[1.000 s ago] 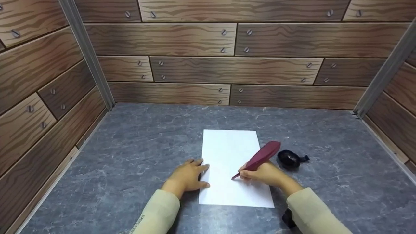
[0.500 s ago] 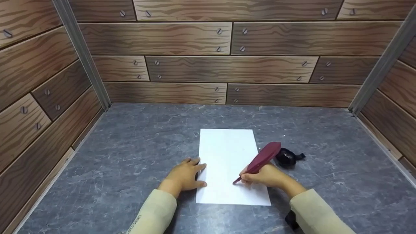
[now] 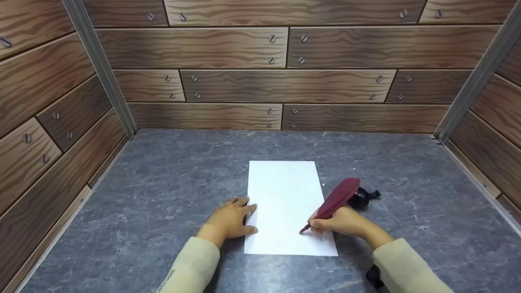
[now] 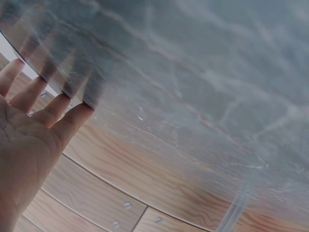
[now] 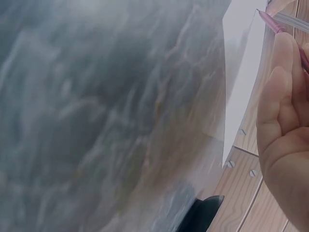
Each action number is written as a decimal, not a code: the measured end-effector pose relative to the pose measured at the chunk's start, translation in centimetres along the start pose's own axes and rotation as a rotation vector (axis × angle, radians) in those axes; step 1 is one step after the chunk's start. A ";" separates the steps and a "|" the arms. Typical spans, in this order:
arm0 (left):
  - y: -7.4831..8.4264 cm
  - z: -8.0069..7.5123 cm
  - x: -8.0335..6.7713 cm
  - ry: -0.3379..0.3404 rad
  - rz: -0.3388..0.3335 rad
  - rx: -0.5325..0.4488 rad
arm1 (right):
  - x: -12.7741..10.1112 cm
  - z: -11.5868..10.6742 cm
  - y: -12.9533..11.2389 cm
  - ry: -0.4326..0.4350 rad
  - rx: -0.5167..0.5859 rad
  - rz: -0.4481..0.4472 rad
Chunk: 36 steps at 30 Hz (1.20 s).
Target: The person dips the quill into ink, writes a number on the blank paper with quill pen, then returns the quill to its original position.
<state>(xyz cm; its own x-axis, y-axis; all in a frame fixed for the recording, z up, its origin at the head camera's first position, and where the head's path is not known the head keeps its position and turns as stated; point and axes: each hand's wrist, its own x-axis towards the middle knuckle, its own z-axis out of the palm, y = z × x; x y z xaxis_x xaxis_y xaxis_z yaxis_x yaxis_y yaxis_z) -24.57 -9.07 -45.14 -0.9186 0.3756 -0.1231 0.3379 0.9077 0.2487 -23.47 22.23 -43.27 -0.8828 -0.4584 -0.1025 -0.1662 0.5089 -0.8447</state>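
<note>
Sleeves, two: pale cloth; the left sleeve [image 3: 189, 264] lettered, the right sleeve [image 3: 409, 266] overhanging a small black object [image 3: 373, 277], mostly covered, shape not clear.

Left hand [image 3: 229, 219]: fingers spread wide, grasping nothing; thumb and forefinger rest on the left edge of the paper.

Right hand [image 3: 342, 219]: narrow pinch, thumb and fingers closed about the feather pen.

Feather pen [image 3: 336, 200]: maroon, one; broad leaf-shaped vane tapering to a slender point; held aslant over the right half of the paper, point down towards its near right corner, vane leaning out past the right edge.

Paper [image 3: 285, 195]: one white rectangular sheet, smooth, flat, crisp-cornered; set about midway between the left and right edges of the tabletop, long sides running towards the far edge.

Black vessel [image 3: 360, 200]: glossy, rounded, with a short flared stem; just right of the paper, partly behind the vane; perhaps a small bowl, contents not discernible.

Tabletop [image 3: 183, 162]: grey, marbled with pale veins, slightly glossy.

Metal posts, two: grey, ridged; left post [image 3: 101, 69] and right post [image 3: 474, 77] at the far corners.

Back wall [image 3: 236, 85]: brown wood-grain boards with slotted screw heads, along the far edge.
</note>
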 end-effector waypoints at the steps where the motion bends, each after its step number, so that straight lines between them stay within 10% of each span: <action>1: 0.0 0.0 0.0 0.000 -0.001 -0.002 | -0.1 -0.1 0.0 -0.001 0.003 0.000; 36: 0.1 -0.1 -0.1 -0.001 -0.016 -0.011 | -0.6 -2.6 1.6 0.092 0.031 -0.005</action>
<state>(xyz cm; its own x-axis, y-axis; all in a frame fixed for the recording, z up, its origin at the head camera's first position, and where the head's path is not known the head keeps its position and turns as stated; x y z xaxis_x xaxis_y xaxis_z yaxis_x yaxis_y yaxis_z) -24.47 -9.00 -45.03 -0.9235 0.3617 -0.1280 0.3213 0.9114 0.2569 -24.35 25.22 -43.21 -0.9190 -0.3908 -0.0510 -0.1578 0.4834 -0.8610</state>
